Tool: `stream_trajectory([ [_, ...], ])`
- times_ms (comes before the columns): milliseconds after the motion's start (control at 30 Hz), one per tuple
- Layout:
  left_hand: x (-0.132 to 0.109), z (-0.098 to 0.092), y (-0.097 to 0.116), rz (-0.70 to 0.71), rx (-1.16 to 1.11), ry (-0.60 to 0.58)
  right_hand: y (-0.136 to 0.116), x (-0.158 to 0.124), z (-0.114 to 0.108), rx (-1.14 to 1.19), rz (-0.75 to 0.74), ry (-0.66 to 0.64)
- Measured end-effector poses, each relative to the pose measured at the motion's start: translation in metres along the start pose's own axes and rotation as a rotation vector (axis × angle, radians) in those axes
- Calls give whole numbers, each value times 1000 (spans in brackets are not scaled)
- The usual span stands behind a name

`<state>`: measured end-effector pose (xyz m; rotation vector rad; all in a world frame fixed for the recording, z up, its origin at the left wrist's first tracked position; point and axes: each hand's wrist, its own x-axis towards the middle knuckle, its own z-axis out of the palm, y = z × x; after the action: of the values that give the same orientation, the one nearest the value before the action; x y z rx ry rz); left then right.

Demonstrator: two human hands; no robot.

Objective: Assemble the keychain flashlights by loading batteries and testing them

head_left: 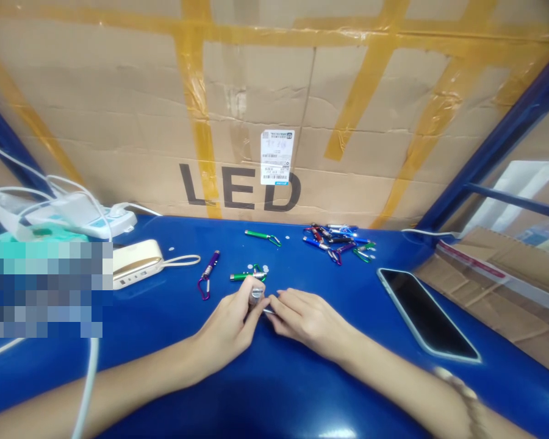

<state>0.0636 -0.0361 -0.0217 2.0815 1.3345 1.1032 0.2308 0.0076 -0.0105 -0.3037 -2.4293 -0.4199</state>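
Observation:
My left hand is closed around a small silver keychain flashlight, whose round end shows between thumb and forefinger. My right hand pinches against it from the right, at a thin silver piece that could be its clip; the fingers hide most of it. Just beyond my left fingers lies a green keychain flashlight with a carabiner, beside several small pale discs. A purple one rests to the left, and another green one farther back.
A pile of coloured keychain flashlights sits at the back right. A phone lies on the right of the blue table. On the left are a white power bank, a power strip and cables. A large cardboard box stands behind.

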Motion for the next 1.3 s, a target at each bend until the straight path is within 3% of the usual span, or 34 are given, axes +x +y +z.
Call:
stream_trajectory([
  [233, 0, -4, 8, -47, -62, 3, 2, 3, -4, 117, 108, -11],
  [500, 4, -5, 9, -105, -27, -208, 9, -3, -8, 85, 179, 328],
  [667, 6, -2, 5, -27, -69, -243, 4, 1, -7, 48, 94, 322],
  [833, 9, -7, 7, -69, -140, -224, 5, 0, -6, 81, 117, 289],
  [933, 12, -6, 7, -96, -177, -193, 8, -1, -5, 187, 154, 209],
  [1067, 13, -5, 7, -160, -130, -113, 15, -3, -6, 384, 308, -63],
  [1167, 16, -15, 8, -246, 65, -82, 21, -7, -6, 364, 416, -252],
  [1300, 25, -37, 0, -270, 463, 5, 26, -12, -6, 203, 465, -348],
])
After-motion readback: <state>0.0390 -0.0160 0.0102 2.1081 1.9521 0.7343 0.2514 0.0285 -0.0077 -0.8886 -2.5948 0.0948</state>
